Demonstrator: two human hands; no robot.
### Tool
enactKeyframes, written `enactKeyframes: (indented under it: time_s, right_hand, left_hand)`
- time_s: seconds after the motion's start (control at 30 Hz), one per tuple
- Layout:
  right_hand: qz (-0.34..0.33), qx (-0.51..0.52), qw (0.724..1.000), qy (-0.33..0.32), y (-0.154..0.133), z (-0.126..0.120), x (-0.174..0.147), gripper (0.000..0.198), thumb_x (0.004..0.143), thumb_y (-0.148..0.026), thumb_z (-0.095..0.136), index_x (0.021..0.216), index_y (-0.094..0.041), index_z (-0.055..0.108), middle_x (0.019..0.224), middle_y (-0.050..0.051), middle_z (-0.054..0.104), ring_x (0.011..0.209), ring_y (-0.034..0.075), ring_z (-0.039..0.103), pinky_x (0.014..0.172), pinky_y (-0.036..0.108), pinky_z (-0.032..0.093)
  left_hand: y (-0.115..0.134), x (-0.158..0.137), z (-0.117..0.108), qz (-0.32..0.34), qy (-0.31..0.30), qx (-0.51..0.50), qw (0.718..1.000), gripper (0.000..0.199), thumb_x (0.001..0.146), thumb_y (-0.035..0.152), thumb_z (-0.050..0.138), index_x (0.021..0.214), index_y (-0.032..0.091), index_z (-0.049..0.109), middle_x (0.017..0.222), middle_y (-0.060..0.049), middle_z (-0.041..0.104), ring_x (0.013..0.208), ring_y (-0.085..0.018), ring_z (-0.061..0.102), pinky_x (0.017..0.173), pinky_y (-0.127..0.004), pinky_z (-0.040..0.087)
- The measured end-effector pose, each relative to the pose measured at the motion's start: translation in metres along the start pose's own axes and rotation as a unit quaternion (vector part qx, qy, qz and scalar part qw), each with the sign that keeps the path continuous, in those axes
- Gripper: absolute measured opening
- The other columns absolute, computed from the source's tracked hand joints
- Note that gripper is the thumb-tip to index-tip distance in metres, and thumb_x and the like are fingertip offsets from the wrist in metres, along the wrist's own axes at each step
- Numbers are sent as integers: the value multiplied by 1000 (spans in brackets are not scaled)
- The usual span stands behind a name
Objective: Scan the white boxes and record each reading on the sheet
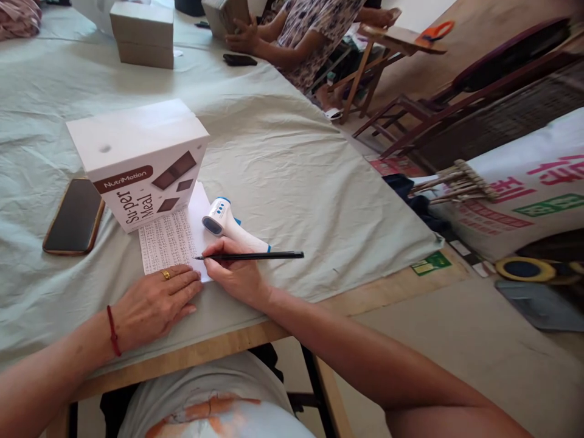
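My right hand [238, 275] is closed around a slim black pen [260, 255], its tip at the sheet of paper [166, 240]. Dense rows of small handwriting cover the paper's left part, while the strip to the right is blank. My left hand [157, 302], with a gold ring and a red cord bracelet, lies flat with fingers stretched over the paper's lower edge. Behind the paper stands a white NutriMotion box [141, 164], covering its top. A white and blue infrared thermometer [235, 228] lies just beyond my right hand, partly on the paper.
A dark-screened phone [74, 216] lies left of the box on the cloth-covered table [274, 158]. Farther back are a cardboard box [143, 36] and a black phone [239, 59]. Across the table, a person [314, 36] holds another box [225, 15]. Chairs and a printed sack [529, 176] stand right.
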State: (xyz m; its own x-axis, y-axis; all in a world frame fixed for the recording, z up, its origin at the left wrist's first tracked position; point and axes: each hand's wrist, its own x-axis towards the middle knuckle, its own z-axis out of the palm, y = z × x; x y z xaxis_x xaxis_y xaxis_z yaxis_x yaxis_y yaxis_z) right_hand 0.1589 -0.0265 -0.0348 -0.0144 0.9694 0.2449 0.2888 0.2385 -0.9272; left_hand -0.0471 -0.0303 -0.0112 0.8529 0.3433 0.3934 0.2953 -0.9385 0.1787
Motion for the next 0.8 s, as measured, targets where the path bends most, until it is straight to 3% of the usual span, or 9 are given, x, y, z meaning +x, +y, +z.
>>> enactKeyframes:
  time_s: [0.2,0.8]
  right_hand:
    - [-22,-46,999,-3,-1,1,-1,6,72,-22,58,67,-25,60,59,-3,60,54,14,55,55,29,52]
    - [-49,-73,996,-30,-2,1,-3,10,75,-19,55,69,-23,61,62,-3,62,56,12,55,58,27,50]
  left_hand:
    - [1,2,1,4,2,28,1000,37,107,22,35,107,8,69,116,-12,72,110,-21,67,101,-35,58]
    - [4,2,1,-11,-2,11,1000,34,106,22,38,106,7,68,115,-14,70,111,-24,66,101,-37,57]
